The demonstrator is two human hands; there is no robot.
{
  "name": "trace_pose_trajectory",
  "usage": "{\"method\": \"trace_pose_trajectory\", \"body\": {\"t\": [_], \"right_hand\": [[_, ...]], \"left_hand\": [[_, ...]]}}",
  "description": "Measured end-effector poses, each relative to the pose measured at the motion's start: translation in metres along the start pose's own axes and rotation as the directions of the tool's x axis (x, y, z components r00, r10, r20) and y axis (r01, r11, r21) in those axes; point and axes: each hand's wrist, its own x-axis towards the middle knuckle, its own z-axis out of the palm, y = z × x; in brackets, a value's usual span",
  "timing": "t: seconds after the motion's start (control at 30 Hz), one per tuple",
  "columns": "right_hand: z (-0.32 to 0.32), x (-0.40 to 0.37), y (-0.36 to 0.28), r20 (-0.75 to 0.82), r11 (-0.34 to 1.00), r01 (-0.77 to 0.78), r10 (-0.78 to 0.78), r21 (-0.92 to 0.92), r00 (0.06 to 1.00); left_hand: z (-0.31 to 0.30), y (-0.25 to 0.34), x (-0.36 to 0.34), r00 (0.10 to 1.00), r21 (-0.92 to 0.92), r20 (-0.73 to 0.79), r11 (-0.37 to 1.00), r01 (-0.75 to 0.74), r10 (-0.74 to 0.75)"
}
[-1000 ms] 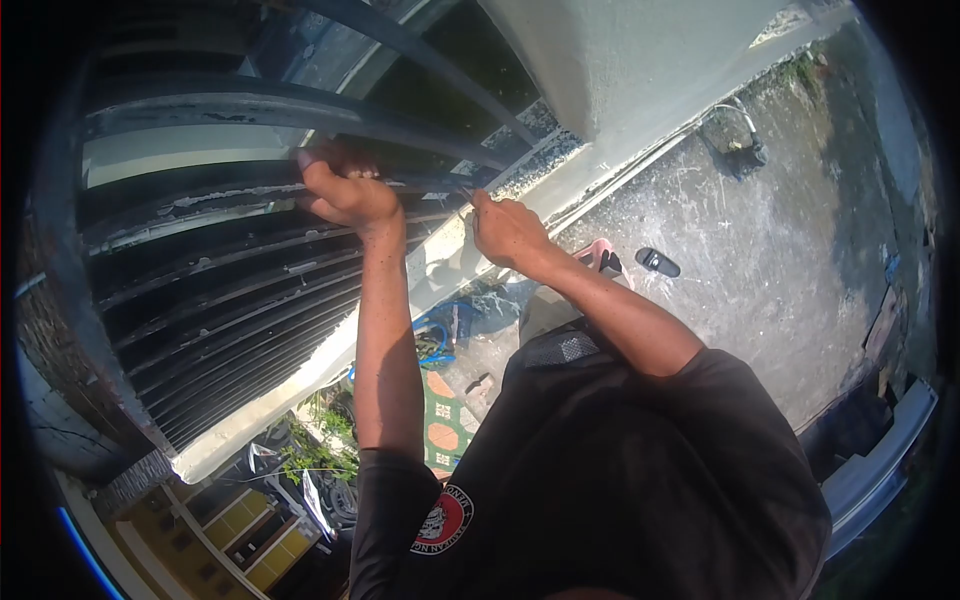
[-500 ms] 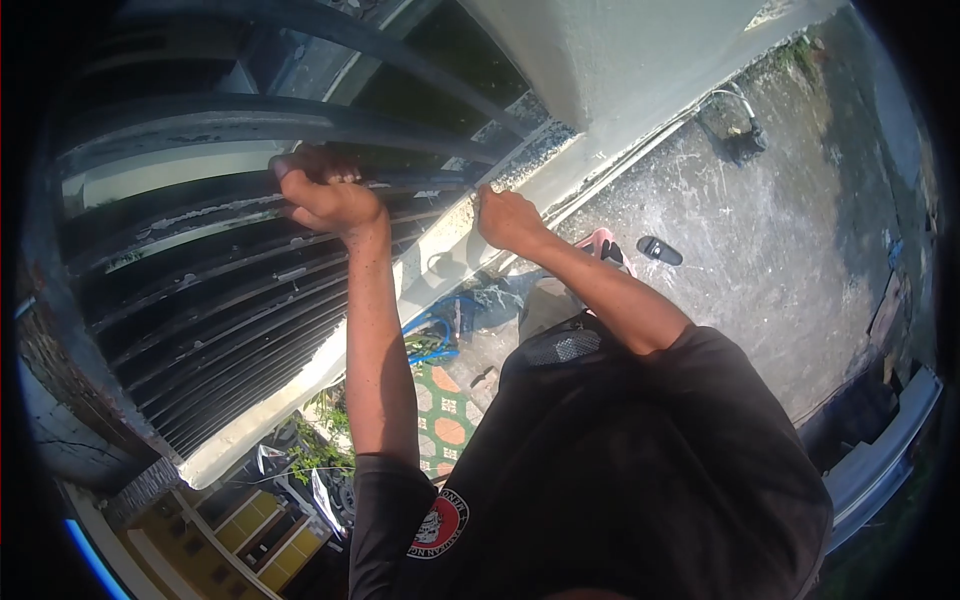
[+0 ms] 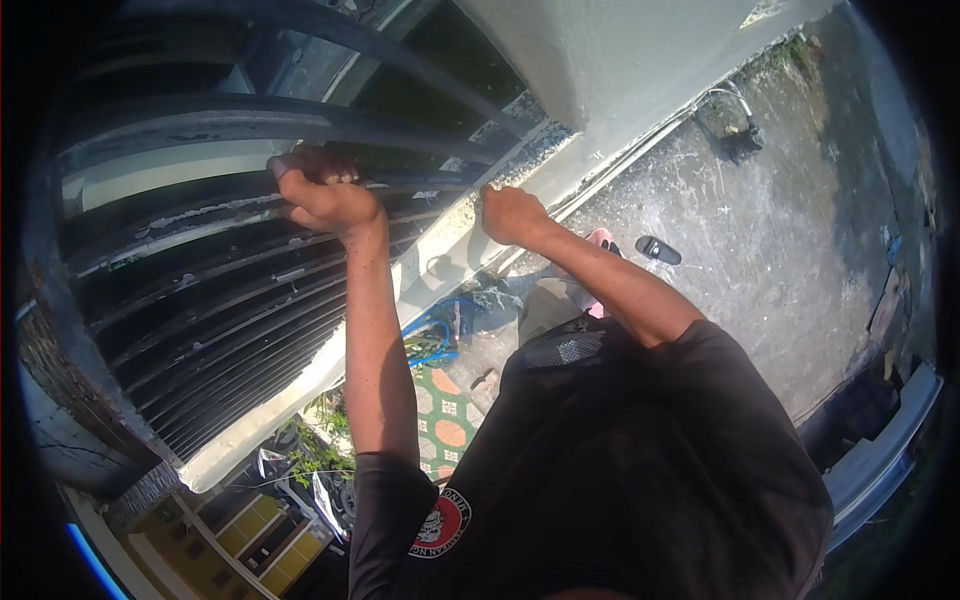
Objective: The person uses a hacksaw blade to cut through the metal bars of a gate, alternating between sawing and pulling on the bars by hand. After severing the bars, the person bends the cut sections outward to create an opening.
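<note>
My left hand (image 3: 328, 195) is raised, its fingers curled round a dark metal bar (image 3: 250, 122) of the window grille. Flaked, whitish paint marks several of the thinner bars (image 3: 200, 262) below it. Close to the end of those bars, my right hand (image 3: 512, 215) is closed in a fist at the pale wall ledge (image 3: 440, 245). Whatever it grips is hidden by the fingers; a small bit shows at the thumb side but is too small to name. Speckled, chipped paint (image 3: 540, 145) covers the ledge just beyond the right hand.
Below lies a concrete floor (image 3: 720, 290) with a black slipper (image 3: 658, 250) on it. A blue hose (image 3: 430, 345) is coiled by the wall, near green-and-orange patterned tiles (image 3: 445, 420). Plants (image 3: 318, 450) grow at lower left. A dark bag-like object (image 3: 740, 145) sits farther off.
My right hand has shifted very slightly along the ledge, and its forearm has moved a little. My left hand stays on the bar.
</note>
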Motion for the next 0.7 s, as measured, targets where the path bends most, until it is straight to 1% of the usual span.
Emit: {"method": "trace_pose_trajectory", "body": {"t": [0.07,0.13,0.17,0.23,0.3,0.33,0.37,0.43,0.5,0.57,0.63,0.7], "right_hand": [[0.001,0.002,-0.003,-0.006,1.0,0.026,-0.026,0.01,1.0],[0.006,0.01,0.003,0.04,0.999,-0.048,0.047,0.025,0.998],[0.009,0.011,0.006,0.036,0.999,-0.045,0.044,0.022,0.998],[0.006,0.006,0.0,-0.003,0.999,0.021,-0.021,0.027,1.0],[0.001,0.005,-0.009,-0.023,0.998,0.004,-0.002,0.056,1.0],[0.002,0.0,-0.012,-0.033,0.996,-0.018,0.021,0.085,0.999],[0.006,0.006,-0.006,-0.036,0.997,-0.015,0.018,0.08,0.999],[0.003,0.019,-0.004,-0.005,1.0,-0.018,0.018,0.016,1.0],[0.003,0.019,-0.005,-0.007,0.999,-0.003,0.003,0.039,1.0],[0.002,0.013,-0.011,0.0,0.999,-0.015,0.015,0.042,1.0],[0.013,0.018,-0.001,-0.019,0.999,-0.033,0.034,0.023,0.999],[0.014,0.024,0.001,-0.04,0.999,-0.047,0.048,0.011,0.998]], "left_hand": [[0.0,0.0,0.001,1.0,-0.015,-0.003,1.0,0.008,-0.008],[-0.002,-0.001,-0.001,1.0,-0.004,-0.01,1.0,0.028,-0.028],[-0.001,-0.001,0.0,0.999,0.003,-0.014,0.999,0.036,-0.036],[0.0,0.0,-0.001,0.999,-0.004,-0.028,1.0,0.029,-0.029],[0.0,-0.001,0.0,0.999,-0.01,-0.038,0.999,0.032,-0.032],[-0.004,-0.001,-0.002,0.998,-0.008,-0.031,0.998,0.057,-0.057],[-0.004,-0.002,-0.002,0.997,-0.014,-0.023,0.997,0.072,-0.072],[-0.006,-0.003,-0.001,0.999,-0.019,-0.015,0.999,0.044,-0.044],[-0.004,-0.006,0.003,1.0,-0.016,0.003,1.0,0.025,-0.025],[0.0,-0.006,0.002,0.998,0.031,-0.059,0.999,0.036,-0.034],[0.001,-0.004,0.002,0.999,0.024,-0.045,1.0,0.013,-0.012],[0.005,0.003,-0.002,0.999,0.075,-0.033,0.997,0.034,-0.031]]}}
